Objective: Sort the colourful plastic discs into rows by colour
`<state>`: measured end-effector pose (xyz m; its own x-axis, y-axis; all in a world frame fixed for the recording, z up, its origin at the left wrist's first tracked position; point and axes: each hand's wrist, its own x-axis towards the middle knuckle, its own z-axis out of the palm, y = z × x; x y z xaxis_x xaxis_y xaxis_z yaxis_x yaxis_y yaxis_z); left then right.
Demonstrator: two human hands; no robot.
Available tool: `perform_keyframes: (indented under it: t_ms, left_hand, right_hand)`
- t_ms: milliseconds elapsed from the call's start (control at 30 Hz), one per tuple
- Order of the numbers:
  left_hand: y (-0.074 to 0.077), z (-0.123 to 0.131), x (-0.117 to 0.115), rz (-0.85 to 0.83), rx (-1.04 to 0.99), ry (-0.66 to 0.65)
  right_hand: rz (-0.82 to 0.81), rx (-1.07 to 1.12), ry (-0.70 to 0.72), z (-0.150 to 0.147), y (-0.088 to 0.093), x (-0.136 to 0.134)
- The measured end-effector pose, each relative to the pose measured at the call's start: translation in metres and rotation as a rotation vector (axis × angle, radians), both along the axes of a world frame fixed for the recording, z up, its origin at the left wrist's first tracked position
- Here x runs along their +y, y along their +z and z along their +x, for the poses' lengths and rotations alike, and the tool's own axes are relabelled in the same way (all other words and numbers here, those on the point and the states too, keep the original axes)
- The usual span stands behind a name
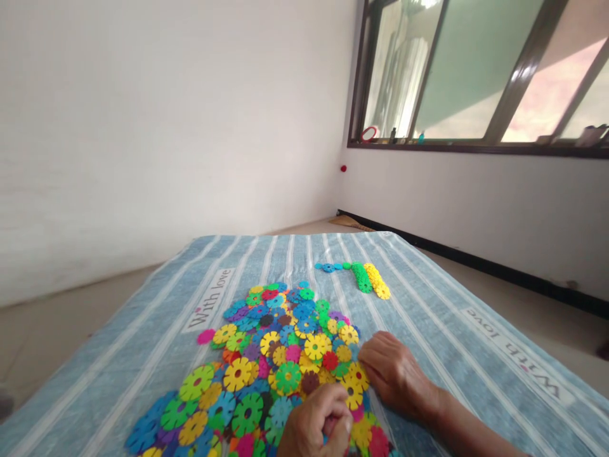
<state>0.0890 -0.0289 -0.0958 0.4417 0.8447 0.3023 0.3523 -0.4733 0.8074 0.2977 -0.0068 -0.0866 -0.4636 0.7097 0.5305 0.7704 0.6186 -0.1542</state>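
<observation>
A heap of flat plastic snowflake discs (266, 362) in yellow, green, blue, pink and red lies on a blue striped cloth (442, 330). My left hand (314, 425) is at the bottom edge over the near side of the heap. It is curled into a fist, and what it holds is hidden. My right hand (394, 374) rests knuckles up at the heap's right edge. Its fingers are bent together, with the tips down among yellow discs (356, 381). Farther back lies a joined row of blue, green and yellow discs (364, 277).
The cloth carries "With love" labels (212, 298) and covers a low surface on a bare floor (57, 330). White walls meet in the corner behind. A window (476, 70) with small items on its sill is at upper right.
</observation>
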Motion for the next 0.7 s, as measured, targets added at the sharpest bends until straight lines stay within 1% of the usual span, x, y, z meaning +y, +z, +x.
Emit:
perform_keyframes:
  t_ms: [133,233,300,400,533,700]
  left_hand:
    - [0.007,0.001,-0.001,-0.029,0.033,-0.010]
    - [0.009,0.003,-0.001,-0.046,0.028,-0.015]
    - [0.011,0.004,-0.002,-0.057,0.026,-0.012]
    - [0.017,0.006,-0.004,-0.081,0.038,0.001]
    - [0.026,0.008,-0.007,-0.112,0.040,0.015]
    - [0.027,0.008,-0.008,-0.119,0.029,0.014]
  right_hand:
    - [-0.106,0.110,-0.056,0.001,-0.007,-0.025]
    - [-0.173,0.216,-0.088,0.000,-0.012,-0.038]
    - [-0.198,0.250,-0.098,-0.002,-0.015,-0.044]
    - [-0.201,0.271,-0.101,-0.004,-0.017,-0.049]
    - [-0.228,0.305,-0.096,-0.001,-0.016,-0.048]
    - [-0.252,0.325,-0.085,0.004,-0.016,-0.046]
